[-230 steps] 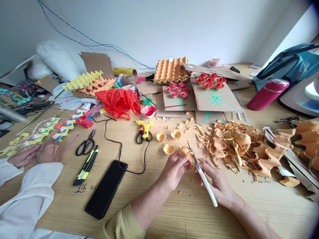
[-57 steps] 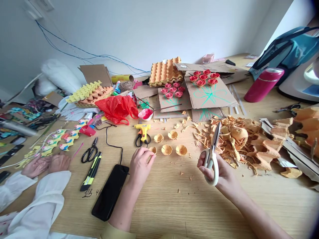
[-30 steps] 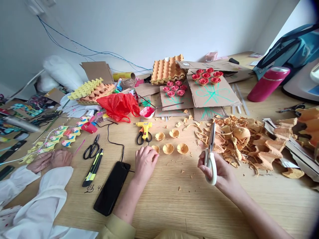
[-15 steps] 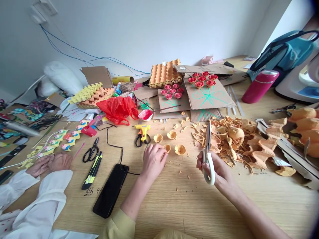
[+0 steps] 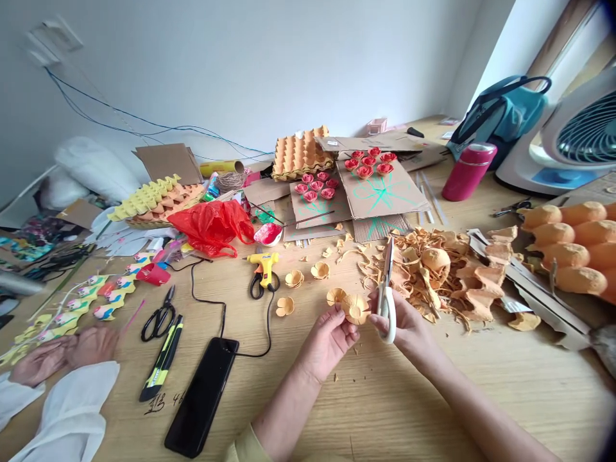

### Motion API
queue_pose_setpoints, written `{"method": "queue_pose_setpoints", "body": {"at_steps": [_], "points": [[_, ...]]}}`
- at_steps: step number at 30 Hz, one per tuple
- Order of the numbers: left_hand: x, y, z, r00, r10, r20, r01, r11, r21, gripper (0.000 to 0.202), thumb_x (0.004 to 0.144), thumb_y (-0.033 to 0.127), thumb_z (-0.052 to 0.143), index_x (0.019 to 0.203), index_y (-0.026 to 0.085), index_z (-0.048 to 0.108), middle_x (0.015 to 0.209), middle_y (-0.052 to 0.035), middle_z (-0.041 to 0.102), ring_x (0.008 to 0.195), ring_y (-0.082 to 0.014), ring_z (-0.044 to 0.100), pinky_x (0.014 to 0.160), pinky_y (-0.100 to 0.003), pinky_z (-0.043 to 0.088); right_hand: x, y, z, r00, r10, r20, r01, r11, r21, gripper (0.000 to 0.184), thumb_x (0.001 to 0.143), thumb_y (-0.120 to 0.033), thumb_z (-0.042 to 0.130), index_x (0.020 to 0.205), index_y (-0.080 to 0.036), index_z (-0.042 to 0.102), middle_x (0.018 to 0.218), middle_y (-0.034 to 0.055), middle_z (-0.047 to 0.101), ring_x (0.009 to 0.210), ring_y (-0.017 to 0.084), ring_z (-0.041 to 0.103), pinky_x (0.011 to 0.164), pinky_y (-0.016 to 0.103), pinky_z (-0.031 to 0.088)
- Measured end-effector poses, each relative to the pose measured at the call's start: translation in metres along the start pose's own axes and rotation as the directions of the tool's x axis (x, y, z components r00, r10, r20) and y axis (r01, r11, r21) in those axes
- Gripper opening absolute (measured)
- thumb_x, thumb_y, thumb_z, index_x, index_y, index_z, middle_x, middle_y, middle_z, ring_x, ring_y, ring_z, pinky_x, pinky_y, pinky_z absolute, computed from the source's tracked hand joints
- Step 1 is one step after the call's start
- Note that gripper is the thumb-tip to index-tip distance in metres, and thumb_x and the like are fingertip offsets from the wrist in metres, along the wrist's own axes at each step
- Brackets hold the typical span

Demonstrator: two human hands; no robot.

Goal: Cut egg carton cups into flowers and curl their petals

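My left hand (image 5: 332, 340) pinches a cut egg-carton cup (image 5: 356, 309), orange-tan with slit petal edges, its rounded underside towards me. Just behind it shows a second petalled cup (image 5: 335, 296), partly covered by my fingers. My right hand (image 5: 409, 327) holds white-handled scissors (image 5: 386, 305), blades pointing up and away; its fingertips come close to the held cup, and I cannot tell if they touch it. Left of my hands lie a single flower cup (image 5: 285, 307) and two more flower cups (image 5: 294, 278), (image 5: 320, 270) on the wooden table.
Carton scraps (image 5: 423, 269) heap at right beside egg trays (image 5: 572, 247). A yellow glue gun (image 5: 264, 266), black phone (image 5: 202, 398), utility knife (image 5: 163, 359) and black scissors (image 5: 160, 317) lie left. Red flowers (image 5: 366, 168) sit on cardboard behind. A co-worker's hands (image 5: 67, 353) are far left.
My left hand has moved right with the cup, meeting my right hand in front of me. The flower cup at left, hidden before, now shows. The view has turned right.
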State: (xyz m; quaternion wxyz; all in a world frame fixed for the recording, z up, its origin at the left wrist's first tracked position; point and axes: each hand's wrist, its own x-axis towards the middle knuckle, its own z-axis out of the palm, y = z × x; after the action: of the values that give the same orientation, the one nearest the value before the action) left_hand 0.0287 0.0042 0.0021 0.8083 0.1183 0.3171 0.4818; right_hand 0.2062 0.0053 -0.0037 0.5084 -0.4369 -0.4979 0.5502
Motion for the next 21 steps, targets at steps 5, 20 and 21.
{"method": "queue_pose_setpoints", "body": {"at_steps": [5,20,21], "points": [[0.001,-0.012,-0.005,0.994,-0.051,0.1,0.046,0.998,0.05,0.038,0.073,0.039,0.084,0.094,0.013,0.067,0.082,-0.0045,0.07,0.068,-0.0123,0.064,0.068,-0.026,0.053,-0.001,-0.01,-0.001,0.994,0.114,0.002,-0.114,0.992,0.061,0.047,0.069,-0.049,0.085,0.101,-0.025,0.06,0.085,0.0002,0.062,0.073,0.017,0.057,0.064,0.027,0.05],[-0.004,-0.001,-0.012,0.983,0.013,0.182,-0.094,0.891,0.443,0.039,0.07,0.046,0.084,0.072,0.014,0.061,0.076,-0.0038,0.061,0.072,-0.013,0.051,0.07,-0.027,0.038,-0.01,-0.011,-0.008,0.949,0.188,0.252,-0.173,0.982,-0.079,0.036,0.084,-0.042,0.075,0.111,-0.025,0.057,0.089,0.0012,0.064,0.075,0.016,0.057,0.066,0.027,0.048],[-0.004,0.0,-0.011,0.982,0.035,0.185,-0.112,0.898,0.425,0.039,0.071,0.046,0.084,0.073,0.014,0.061,0.077,-0.0043,0.062,0.074,-0.0136,0.052,0.071,-0.027,0.039,-0.01,-0.011,-0.008,0.954,0.176,0.241,-0.166,0.984,-0.063,0.035,0.085,-0.042,0.074,0.111,-0.026,0.057,0.088,0.0012,0.064,0.073,0.016,0.056,0.064,0.027,0.048]]}}
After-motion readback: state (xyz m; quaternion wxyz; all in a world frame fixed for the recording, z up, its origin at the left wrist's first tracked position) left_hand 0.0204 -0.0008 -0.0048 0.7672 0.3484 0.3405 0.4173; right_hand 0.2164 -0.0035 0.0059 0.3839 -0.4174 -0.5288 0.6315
